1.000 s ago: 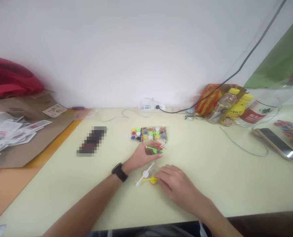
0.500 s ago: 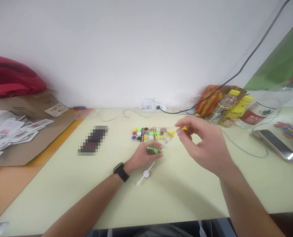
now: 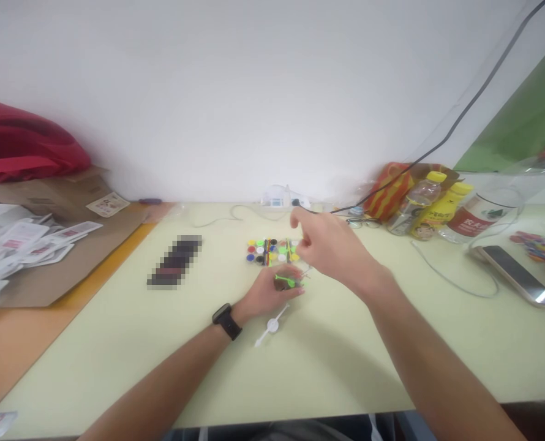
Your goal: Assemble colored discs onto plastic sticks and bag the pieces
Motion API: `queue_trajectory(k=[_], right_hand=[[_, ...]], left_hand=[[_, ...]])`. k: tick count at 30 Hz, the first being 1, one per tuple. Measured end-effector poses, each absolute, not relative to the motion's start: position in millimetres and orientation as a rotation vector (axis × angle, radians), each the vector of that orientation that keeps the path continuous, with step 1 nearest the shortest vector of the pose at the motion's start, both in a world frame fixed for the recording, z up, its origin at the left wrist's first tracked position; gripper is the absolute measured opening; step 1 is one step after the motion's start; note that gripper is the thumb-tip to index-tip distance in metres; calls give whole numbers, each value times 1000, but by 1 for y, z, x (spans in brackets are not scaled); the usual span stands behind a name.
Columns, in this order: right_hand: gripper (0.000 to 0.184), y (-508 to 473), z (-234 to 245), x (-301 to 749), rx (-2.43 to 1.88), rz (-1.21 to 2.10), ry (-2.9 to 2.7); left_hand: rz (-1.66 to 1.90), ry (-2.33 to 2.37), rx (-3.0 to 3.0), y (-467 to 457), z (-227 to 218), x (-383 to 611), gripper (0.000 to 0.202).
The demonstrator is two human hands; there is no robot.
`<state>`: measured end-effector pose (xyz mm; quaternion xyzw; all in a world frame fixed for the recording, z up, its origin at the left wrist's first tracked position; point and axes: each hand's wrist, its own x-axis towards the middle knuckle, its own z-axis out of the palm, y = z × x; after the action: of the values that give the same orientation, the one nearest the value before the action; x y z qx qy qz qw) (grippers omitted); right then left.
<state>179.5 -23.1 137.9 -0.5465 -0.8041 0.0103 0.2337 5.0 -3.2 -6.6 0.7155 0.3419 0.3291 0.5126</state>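
My left hand rests low over the table, its fingers curled around a small green plastic arrow spinner. Thin pinkish and clear pieces show by its fingertips, too small to tell apart. Above and to the right is my right hand, its fingers bent and closed beside the paint pots; what they hold, if anything, is hidden. A white arrow spinner lies flat on the table just below my left hand. Beyond the left hand sit rows of small coloured paint pots, partly covered by my right hand.
At left lie white packets on cardboard, near a box and a red bag. Bottles, a phone, a cable and a colourful pile occupy the right. Glasses lie near the wall; a pixelated dark patch is at left.
My right hand has moved left, towards the paint pots. The yellow arrow spinner it pinched before no longer shows. My left hand has stayed in place with the green spinner.
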Motion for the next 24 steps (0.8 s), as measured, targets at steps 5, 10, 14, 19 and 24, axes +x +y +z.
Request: queue_trajectory(k=[5,10,14,19,24], right_hand=[[21,-28,147,182,-1300,316,-2363],[4,-52,129,181,-1070,362,-1985],[17,-78,80,167,-895,403,-1899],[9,-100,25,148,-927,322,-2294],[20,-104,17,143,-912,150,-2488]], left_hand=[[774,820,1749,-4,-6,5,30],[868,800,1710,-3,-5,4,27],[958,783,1639,0,-8,3,26],[900,844,1653,-2,-10,5,34],[866,834,1722,-3,-8,7,30]])
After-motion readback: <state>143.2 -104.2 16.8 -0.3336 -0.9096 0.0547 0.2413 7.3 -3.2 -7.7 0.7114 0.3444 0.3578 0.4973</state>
